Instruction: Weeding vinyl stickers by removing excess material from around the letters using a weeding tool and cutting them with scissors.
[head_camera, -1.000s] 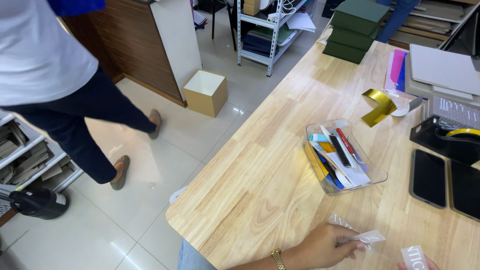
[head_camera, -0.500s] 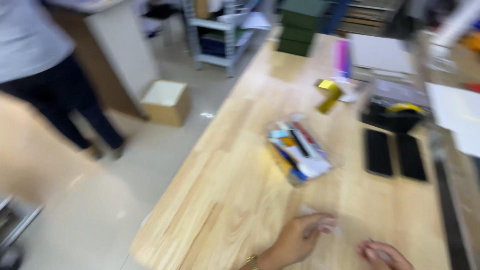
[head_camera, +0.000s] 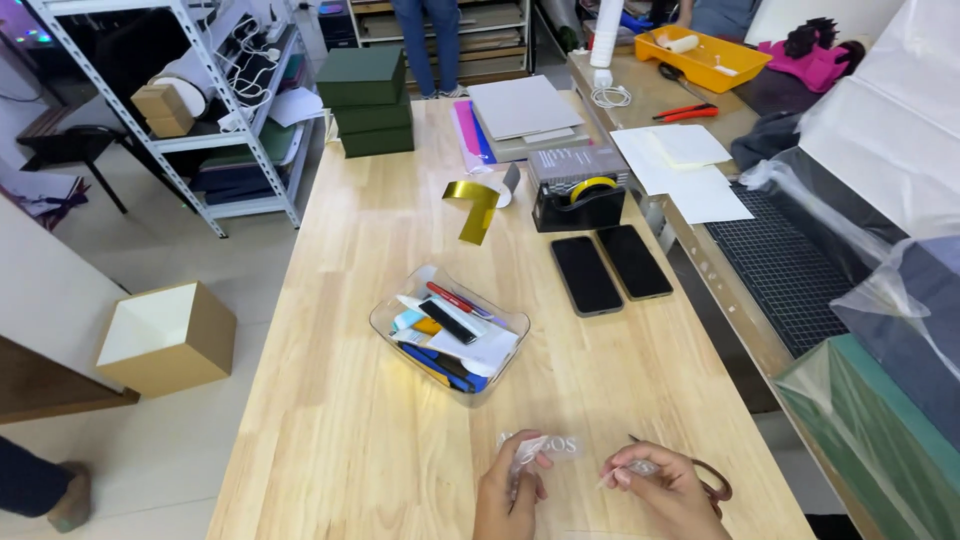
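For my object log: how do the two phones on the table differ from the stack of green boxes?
The two phones are black, thin and lie flat side by side at mid-table; the green boxes are dark green, thick and stacked three high at the far end. Both rest on the wooden table.

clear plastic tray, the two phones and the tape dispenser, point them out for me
clear plastic tray (head_camera: 388, 322): head view, on its left rim.
two phones (head_camera: 586, 275): head view, on the left phone's dark screen.
tape dispenser (head_camera: 560, 212): head view, on its black body.
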